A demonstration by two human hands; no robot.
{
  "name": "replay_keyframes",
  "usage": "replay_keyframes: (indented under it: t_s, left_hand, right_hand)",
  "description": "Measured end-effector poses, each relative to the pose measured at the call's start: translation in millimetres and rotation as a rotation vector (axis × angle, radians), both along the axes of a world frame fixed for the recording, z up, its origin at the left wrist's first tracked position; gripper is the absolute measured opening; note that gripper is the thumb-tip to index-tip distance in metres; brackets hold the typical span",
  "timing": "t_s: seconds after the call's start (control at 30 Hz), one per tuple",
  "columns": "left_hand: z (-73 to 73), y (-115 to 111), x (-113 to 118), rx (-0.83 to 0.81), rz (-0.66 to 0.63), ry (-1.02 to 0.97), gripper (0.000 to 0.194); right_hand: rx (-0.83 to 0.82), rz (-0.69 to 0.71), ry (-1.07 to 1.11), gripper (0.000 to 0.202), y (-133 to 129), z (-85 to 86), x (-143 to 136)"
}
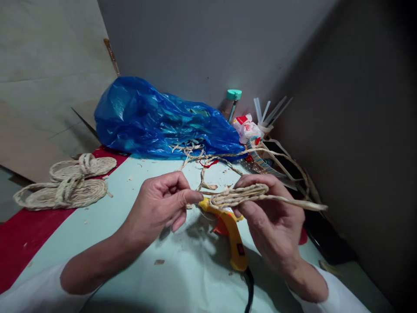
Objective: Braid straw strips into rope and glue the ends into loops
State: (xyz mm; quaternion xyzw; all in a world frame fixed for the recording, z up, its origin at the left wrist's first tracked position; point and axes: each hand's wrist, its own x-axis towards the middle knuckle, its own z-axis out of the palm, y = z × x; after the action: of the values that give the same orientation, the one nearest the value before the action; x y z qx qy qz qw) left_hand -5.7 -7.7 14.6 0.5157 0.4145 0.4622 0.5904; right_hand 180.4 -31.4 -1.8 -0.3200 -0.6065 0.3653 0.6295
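My right hand (273, 213) holds a small flat coil of braided straw cord (239, 195) between thumb and fingers, with a loose cord end sticking out to the right. To its left, my left hand (166, 202) pinches a strand of the cord near the coil's left end. Below the coil, a yellow glue gun (233, 234) lies on the pale green table cover (130, 269), its black cable running to the front edge. Straw cord (224, 157) stretches from behind my hands toward the right.
Two woven straw sandals (68, 193) lie at the left, partly over a red strip (35, 234). A blue plastic bag (156, 119) fills the back. Behind at right are a green-lidded jar (233, 95), white glue sticks (269, 111) and a red-white packet (246, 128).
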Motion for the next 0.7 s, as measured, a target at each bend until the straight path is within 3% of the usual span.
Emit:
replay_keyframes:
  t_s: [0.27, 0.43, 0.57, 0.7]
  left_hand:
    - [3.2, 8.4, -3.4, 0.174, 0.034, 0.056, 0.011]
    - [4.7, 9.5, -4.2, 0.129, 0.024, 0.059, 0.007]
    - [-1.2, 9.1, -5.3, 0.079, -0.044, 0.022, 0.008]
    - [-7.3, 8.9, -4.0, 0.071, -0.026, -0.071, 0.009]
  right_hand:
    - [-0.171, 0.08, 0.03, 0.014, 6.4, -6.9, 1.5]
    - [-0.219, 0.132, -0.022, 0.011, 3.0, -3.4, 1.1]
    - [-0.3, 0.206, -0.03, 0.014, 0.5, -0.3, -0.9]
    - [-0.302, 0.205, -0.03, 0.016, 0.3, 1.6, -3.0]
